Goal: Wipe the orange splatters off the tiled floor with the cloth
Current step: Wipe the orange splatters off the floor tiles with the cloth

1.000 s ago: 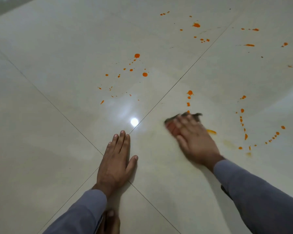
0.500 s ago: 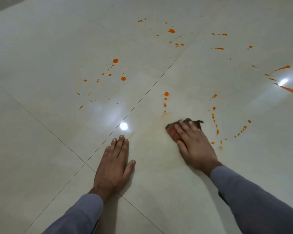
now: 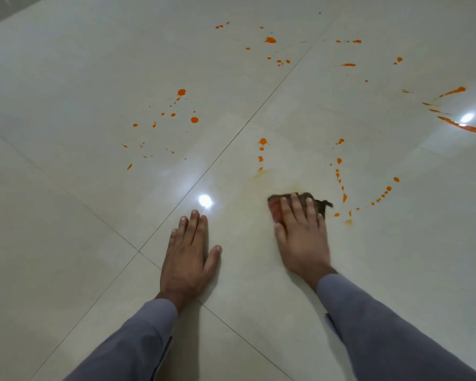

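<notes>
Cloth [image 3: 300,200] flat on the tiled floor [image 3: 66,243], pinned under the straight fingers of the right hand [image 3: 300,237], just beside a curved trail of orange splatters [image 3: 341,185]. Probably soft, light, bunching easily; best pressed over its middle with a flat palm. Left hand [image 3: 187,257] spread on bare tile, bracing.

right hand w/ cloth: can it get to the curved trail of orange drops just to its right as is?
Probably yes. The right hand presses the cloth flat on the floor, and the curved trail of orange drops lies just beside it on bare tile, with nothing between them.
</notes>
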